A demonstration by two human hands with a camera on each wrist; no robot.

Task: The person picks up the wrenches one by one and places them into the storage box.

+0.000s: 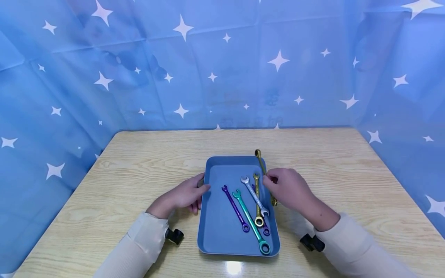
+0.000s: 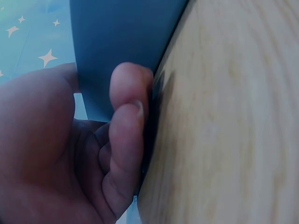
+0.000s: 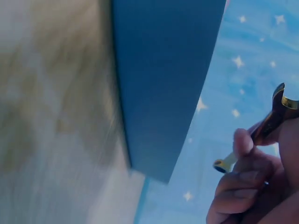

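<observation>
My right hand (image 1: pixel 288 189) grips a gold combination wrench (image 1: pixel 261 162) by its shank, above the right rim of a blue tray (image 1: pixel 213 235). The wrench's ring end points toward the far side; in the right wrist view its open end (image 3: pixel 277 105) rises past the fingers. At the tray's left wall, my left hand (image 1: pixel 184 193) holds on with the thumb over the rim and the fingers against the outside. Inside the tray lie a purple wrench (image 1: pixel 235 208), a green wrench (image 1: pixel 248 217), a silver wrench (image 1: pixel 256 199), another gold wrench (image 1: pixel 258 210) and a second purple wrench (image 1: pixel 266 230), partly covered.
The tray stands on a light wooden table (image 1: pixel 139 162) near its front edge. Behind the table hangs a blue cloth (image 1: pixel 243 92) with white stars. Small black devices sit at both wrists. The silver wrench crosses over the gold one in the tray.
</observation>
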